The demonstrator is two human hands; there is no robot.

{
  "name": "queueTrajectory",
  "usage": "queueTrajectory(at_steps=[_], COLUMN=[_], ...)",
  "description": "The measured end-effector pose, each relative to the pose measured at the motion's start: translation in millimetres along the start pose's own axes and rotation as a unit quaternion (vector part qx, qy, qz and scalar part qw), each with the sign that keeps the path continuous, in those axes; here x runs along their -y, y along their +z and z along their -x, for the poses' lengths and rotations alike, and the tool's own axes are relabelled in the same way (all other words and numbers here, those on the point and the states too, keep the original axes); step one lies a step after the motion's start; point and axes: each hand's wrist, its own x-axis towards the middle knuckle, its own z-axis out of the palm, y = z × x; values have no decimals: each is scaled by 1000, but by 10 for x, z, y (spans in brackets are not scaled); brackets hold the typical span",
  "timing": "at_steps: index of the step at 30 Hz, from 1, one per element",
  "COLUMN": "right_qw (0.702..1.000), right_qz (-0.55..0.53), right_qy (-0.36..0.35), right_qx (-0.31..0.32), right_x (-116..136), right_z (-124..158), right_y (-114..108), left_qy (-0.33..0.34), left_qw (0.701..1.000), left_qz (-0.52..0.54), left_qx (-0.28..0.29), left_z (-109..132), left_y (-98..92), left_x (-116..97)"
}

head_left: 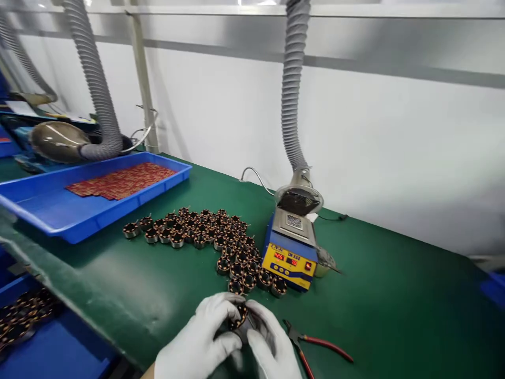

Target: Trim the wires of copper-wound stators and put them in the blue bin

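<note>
Both hands wear white gloves at the bottom middle of the head view. Between them is a small round stator with a black and copper face (239, 317). My left hand (205, 334) grips its left side with curled fingers. My right hand (270, 339) closes around its right side, the fingertips partly blurred. Just beyond the hands, many similar stators (211, 234) stand grouped on the green table (177, 289). To the right of my right hand lie red-handled cutters (302, 337), with their jaws toward the stators.
A blue and yellow soldering station (290, 258) stands behind the hands, under a grey extraction hose (292, 89). At left, a blue tray (59, 210) holds red boards. Blue bins (63, 347) with more stators sit below the table edge.
</note>
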Motion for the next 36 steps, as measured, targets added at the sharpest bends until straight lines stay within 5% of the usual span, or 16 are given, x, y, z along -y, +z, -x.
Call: queueTrajectory(at_steps=[4,7,10,12,15,17,20,25,32,36], right_qw=[988,990,989,987,995,971,956,971,931,910], right_qz=[-112,-75,48,87,-71,-238,-285,-214,-315,-346], right_qy=[45,12,-72,-104,-69,-31,1,106,182,218], right_qx=[-94,-120,-120,-84,3,-17,-73,23,39,72], right_x=[174,222,264,322,462,549,568,355,264,288], right_z=[-47,17,73,76,37,9,16,178,277,260], right_y=[80,11,-117,-214,-382,-491,-544,-266,-137,-160], left_qy=[117,167,147,51,-78,-61,-1,99,122,-1], left_qw=[970,939,972,995,972,963,978,988,959,922], left_qz=[-68,-135,-65,51,205,237,194,102,237,359], left_qx=[-203,-268,-174,-61,83,112,75,-57,-92,-147], left_z=[-32,-89,-89,-61,-11,9,6,-39,-137,-183], left_y=[275,346,306,274,255,247,223,213,118,76], left_x=[-180,-277,-390,-451,-468,-445,-432,-508,-455,-450])
